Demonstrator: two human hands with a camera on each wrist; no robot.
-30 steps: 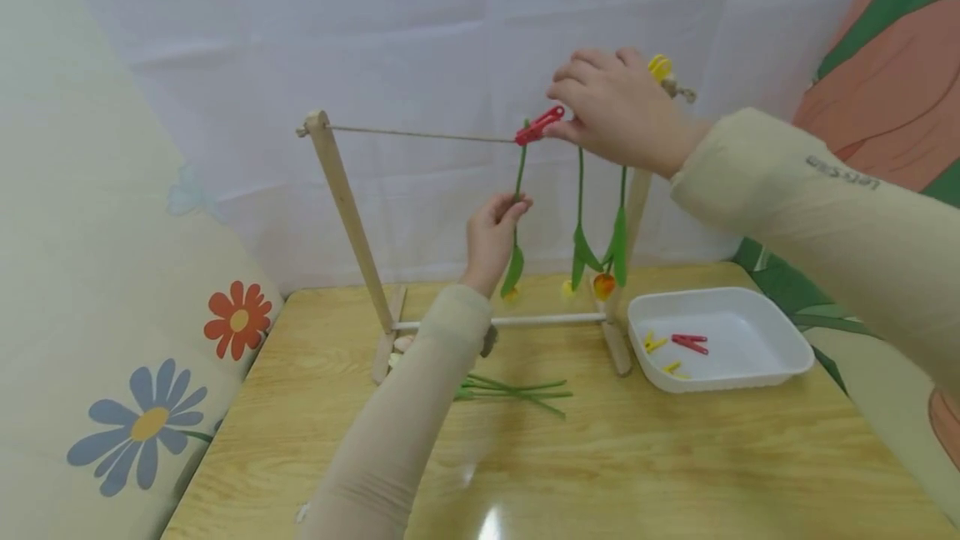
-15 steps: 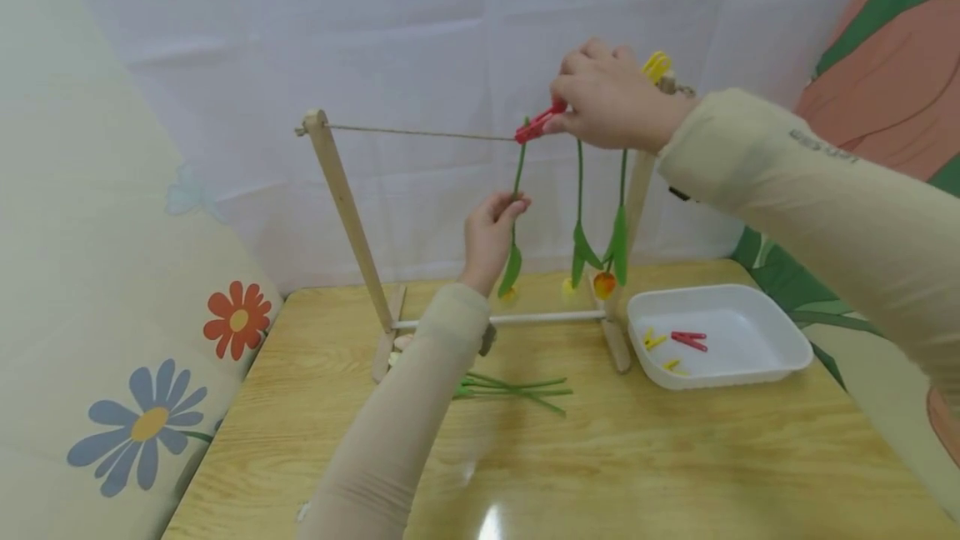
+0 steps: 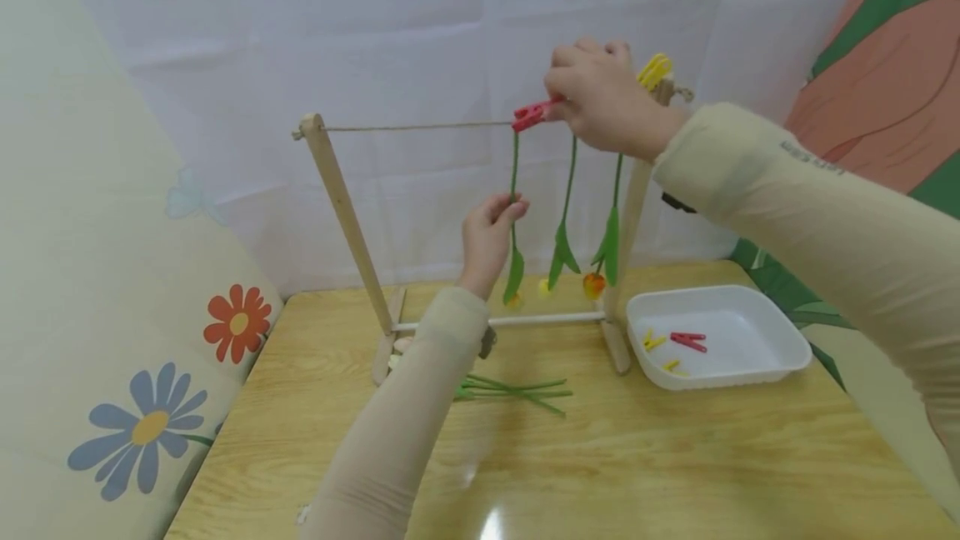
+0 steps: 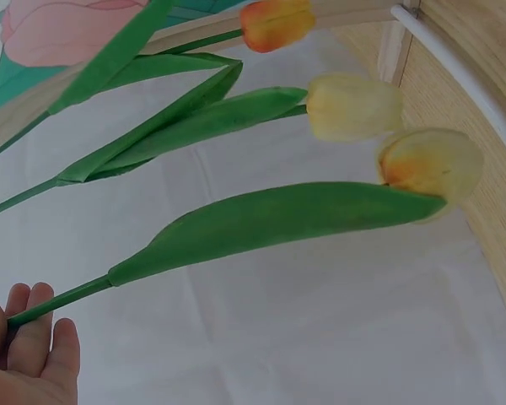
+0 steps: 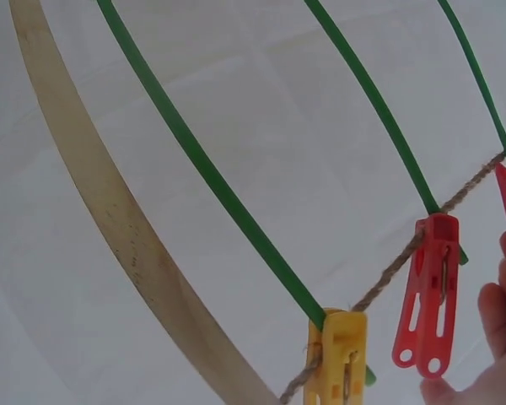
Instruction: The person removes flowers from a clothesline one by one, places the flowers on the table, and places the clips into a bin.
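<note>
My left hand (image 3: pixel 491 242) pinches the green stem of an artificial tulip (image 4: pixel 278 228), which hangs bloom-down; its pale yellow-orange bloom (image 4: pixel 434 173) is at the lower end. Above, my right hand (image 3: pixel 609 100) holds the handle end of a red clothespin (image 3: pixel 529 116) between thumb and fingers. The clothespin's nose is at the twine (image 3: pixel 420 127), where the top of the stem meets it. Two more tulips hang to the right, one from a red clothespin (image 5: pixel 430 291), the other from a yellow clothespin (image 5: pixel 341 350). In the head view my right hand hides the middle clip.
A wooden frame (image 3: pixel 341 207) with a white lower bar (image 3: pixel 547 319) carries the twine. Several green stems (image 3: pixel 517 391) lie on the table (image 3: pixel 600 457), partly behind my left forearm. At right, a white tray (image 3: pixel 757 307) contains yellow clothespins (image 3: pixel 654 342) and a red one (image 3: pixel 688 342).
My right hand has shifted slightly left, and the red clothespin and twine have risen a little. The stem top no longer shows above the clip. The other hanging tulips have swung left.
</note>
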